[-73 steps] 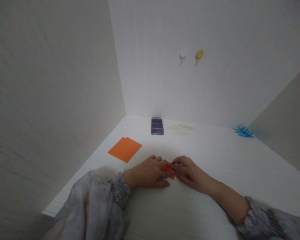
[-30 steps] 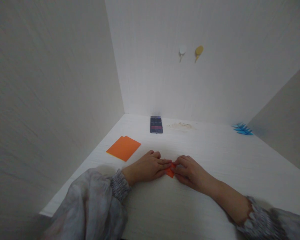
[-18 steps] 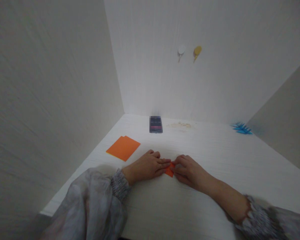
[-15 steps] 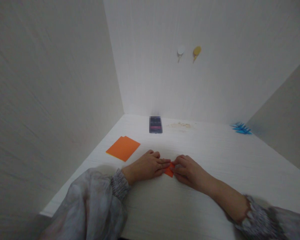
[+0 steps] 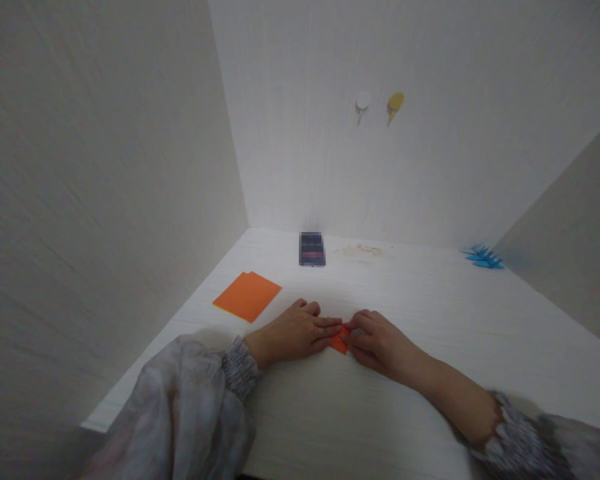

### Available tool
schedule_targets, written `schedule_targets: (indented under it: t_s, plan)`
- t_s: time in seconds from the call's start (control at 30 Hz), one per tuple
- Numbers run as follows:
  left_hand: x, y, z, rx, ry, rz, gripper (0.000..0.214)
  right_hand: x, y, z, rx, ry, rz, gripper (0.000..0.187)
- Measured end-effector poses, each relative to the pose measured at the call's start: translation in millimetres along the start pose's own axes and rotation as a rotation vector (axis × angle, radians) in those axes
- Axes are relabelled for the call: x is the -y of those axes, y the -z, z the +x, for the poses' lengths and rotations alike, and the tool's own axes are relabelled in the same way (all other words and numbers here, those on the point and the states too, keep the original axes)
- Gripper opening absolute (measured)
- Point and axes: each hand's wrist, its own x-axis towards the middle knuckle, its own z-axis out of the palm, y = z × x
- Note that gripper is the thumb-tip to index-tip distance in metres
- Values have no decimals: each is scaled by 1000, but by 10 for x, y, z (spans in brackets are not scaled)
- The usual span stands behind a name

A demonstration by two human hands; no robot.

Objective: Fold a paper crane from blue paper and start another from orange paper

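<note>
A small folded piece of orange paper (image 5: 339,341) lies on the white table (image 5: 430,313), mostly covered by my fingers. My left hand (image 5: 293,332) rests flat on the table with its fingertips pressing the paper's left side. From the right, my right hand (image 5: 377,341) meets it, fingers curled and pinched down on the paper's right edge. Both hands touch each other over the paper.
A stack of flat orange paper sheets (image 5: 247,295) lies to the left. A dark small device (image 5: 312,249) sits near the back wall. Blue folded paper pieces (image 5: 483,257) lie at the far right corner. White and yellow hooks (image 5: 379,105) are on the wall.
Over the frames my hands have closed in over the orange paper, covering more of it; in the last half second they hardly move.
</note>
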Motion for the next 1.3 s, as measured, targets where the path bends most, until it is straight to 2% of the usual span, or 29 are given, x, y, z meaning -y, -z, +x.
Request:
schedule_targets:
  t_s: [0.77,1.07,1.3]
  plan:
    - [-13,25,6,-2,4,10,33,-7,39,-14,12,70,34,22]
    - [-18,-13,-8,-60,41,20,33,-15,28,7,28,69,34,23]
    - [-39,37,1,-74,67,51,31,4,37,52,37,54,44,22]
